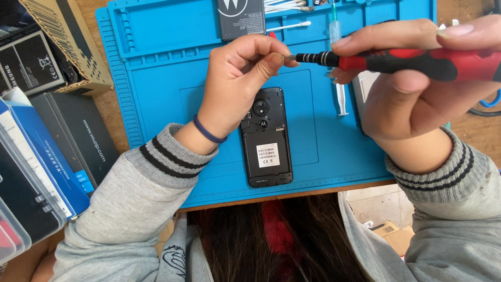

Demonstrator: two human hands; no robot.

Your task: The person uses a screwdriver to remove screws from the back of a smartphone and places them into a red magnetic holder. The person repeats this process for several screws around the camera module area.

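Observation:
A black phone (266, 138) with its back cover off lies face down in the middle of a blue work mat (156, 78). My right hand (412, 83) grips a red and black screwdriver (396, 60), held level above the mat. My left hand (237, 78) is raised over the phone's top end, and its thumb and forefinger pinch the metal tip of the screwdriver. A blue band circles my left wrist. Both sleeves are grey with dark stripes.
A black battery (241, 18) lies at the mat's top edge beside cotton swabs (289, 8). A clear syringe (336, 36) and a white part (365, 86) lie under my right hand. Boxes (62, 141) and a cardboard carton (65, 36) crowd the left side.

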